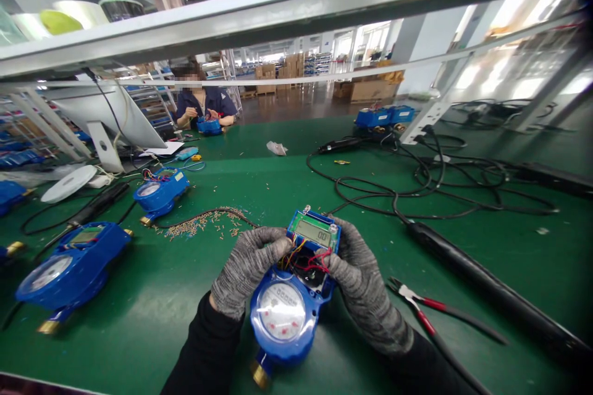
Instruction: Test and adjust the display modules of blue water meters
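Note:
A blue water meter (282,315) with a round dial and a brass fitting rests on the green table in front of me. Above its open housing, a small display module (315,231) reading about "00" is tilted up between my gloved hands. My left hand (252,265) pinches the module's left side, close to yellow and dark wires (293,254). On the other side, my right hand (356,278) grips the module's right edge, its thumb by the red wires (317,261). Pliers with red and black handles (428,303) lie right of my right hand.
More blue meters (74,265) stand at left. Small screws (204,222) lie scattered behind my left hand. A thick black tool (491,293) and tangled cables (417,179) cover the right side. Across the table a person (204,102) handles another meter. A shelf beam (259,15) crosses overhead.

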The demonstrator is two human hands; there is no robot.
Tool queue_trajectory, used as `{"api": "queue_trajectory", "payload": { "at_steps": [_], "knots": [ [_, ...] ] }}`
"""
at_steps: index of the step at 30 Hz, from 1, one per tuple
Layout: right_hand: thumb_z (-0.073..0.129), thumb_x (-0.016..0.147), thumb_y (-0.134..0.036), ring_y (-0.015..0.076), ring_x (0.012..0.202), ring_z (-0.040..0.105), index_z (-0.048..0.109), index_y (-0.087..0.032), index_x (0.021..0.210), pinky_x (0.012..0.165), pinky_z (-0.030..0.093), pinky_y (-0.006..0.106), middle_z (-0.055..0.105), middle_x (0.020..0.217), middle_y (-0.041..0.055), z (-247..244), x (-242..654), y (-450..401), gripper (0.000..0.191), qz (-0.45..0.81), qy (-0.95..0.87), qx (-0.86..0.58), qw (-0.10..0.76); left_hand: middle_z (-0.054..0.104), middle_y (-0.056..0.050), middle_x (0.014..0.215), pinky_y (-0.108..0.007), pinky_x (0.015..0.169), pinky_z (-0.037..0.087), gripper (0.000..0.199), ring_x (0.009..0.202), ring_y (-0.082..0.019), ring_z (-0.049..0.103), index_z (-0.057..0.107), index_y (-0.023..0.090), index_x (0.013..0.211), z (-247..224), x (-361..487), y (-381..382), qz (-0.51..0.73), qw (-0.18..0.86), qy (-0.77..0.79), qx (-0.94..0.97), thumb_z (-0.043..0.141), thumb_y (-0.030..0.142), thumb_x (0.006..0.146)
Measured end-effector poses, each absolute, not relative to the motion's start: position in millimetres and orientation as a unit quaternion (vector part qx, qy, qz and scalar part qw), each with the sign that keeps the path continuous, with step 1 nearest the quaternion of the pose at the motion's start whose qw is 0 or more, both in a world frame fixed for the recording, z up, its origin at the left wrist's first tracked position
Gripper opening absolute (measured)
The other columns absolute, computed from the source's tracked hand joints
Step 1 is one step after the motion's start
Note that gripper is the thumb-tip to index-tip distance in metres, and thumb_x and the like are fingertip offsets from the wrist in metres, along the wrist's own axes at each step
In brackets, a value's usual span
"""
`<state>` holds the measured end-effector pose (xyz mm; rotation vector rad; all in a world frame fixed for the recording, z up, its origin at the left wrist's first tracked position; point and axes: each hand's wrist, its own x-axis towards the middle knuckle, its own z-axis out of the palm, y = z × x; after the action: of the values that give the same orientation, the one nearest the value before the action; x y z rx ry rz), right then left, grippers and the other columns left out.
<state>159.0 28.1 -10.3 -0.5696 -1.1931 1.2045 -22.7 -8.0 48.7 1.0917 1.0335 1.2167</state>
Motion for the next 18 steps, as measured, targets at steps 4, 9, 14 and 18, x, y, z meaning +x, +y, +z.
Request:
{"api": "queue_trajectory", "payload": {
  "at_steps": [4, 9, 14, 18],
  "knots": [
    [0.083, 0.077, -0.041, 0.0299, 0.104, 0.07, 0.059, -0.028, 0.123, 0.09, 0.059, 0.047, 0.07, 0.119, 0.0089, -9.8, 159.8, 28.8, 0.054, 0.505, -0.531, -0.266, 0.626, 0.072, -0.007, 0.089, -0.03, 0.075, 0.049, 0.026, 0.084, -0.019, 0.063, 0.076, 0.016, 0.085, 50.3, -20.8, -8.3, 0.522, 0.529, 0.474, 0.472, 0.082, 0.038, 0.073],
    [0.081, 0.079, -0.043, 0.0295, 0.107, 0.067, 0.058, -0.029, 0.125, 0.094, 0.055, 0.048, 0.067, 0.122, 0.0078, -12.8, 160.7, 28.8, 0.054, 0.463, -0.56, -0.281, 0.627, 0.068, -0.005, 0.084, -0.033, 0.08, 0.049, 0.018, 0.084, -0.02, 0.061, 0.071, 0.017, 0.075, 54.3, -17.8, -7.7, 0.525, 0.405, 0.504, 0.554, 0.075, 0.034, 0.078],
    [0.077, 0.082, -0.044, 0.0324, 0.116, 0.06, 0.052, -0.029, 0.132, 0.101, 0.048, 0.056, 0.06, 0.13, 0.0112, -19.5, 161.5, 29.7, 0.058, 0.422, -0.561, -0.316, 0.638, 0.071, -0.008, 0.09, -0.04, 0.088, 0.049, 0.016, 0.091, -0.024, 0.064, 0.07, 0.017, 0.08, 51.4, -20.1, -8.8, 0.502, 0.311, 0.561, 0.58, 0.071, 0.033, 0.08],
    [0.076, 0.083, -0.045, 0.0335, 0.121, 0.058, 0.05, -0.029, 0.134, 0.105, 0.045, 0.058, 0.057, 0.134, 0.0115, -20.8, 162.2, 29.8, 0.059, 0.411, -0.582, -0.314, 0.628, 0.073, -0.009, 0.091, -0.04, 0.086, 0.05, 0.022, 0.09, -0.025, 0.065, 0.073, 0.017, 0.085, 51.2, -25.0, -9.3, 0.472, 0.36, 0.56, 0.578, 0.073, 0.039, 0.079]
  ]
}}
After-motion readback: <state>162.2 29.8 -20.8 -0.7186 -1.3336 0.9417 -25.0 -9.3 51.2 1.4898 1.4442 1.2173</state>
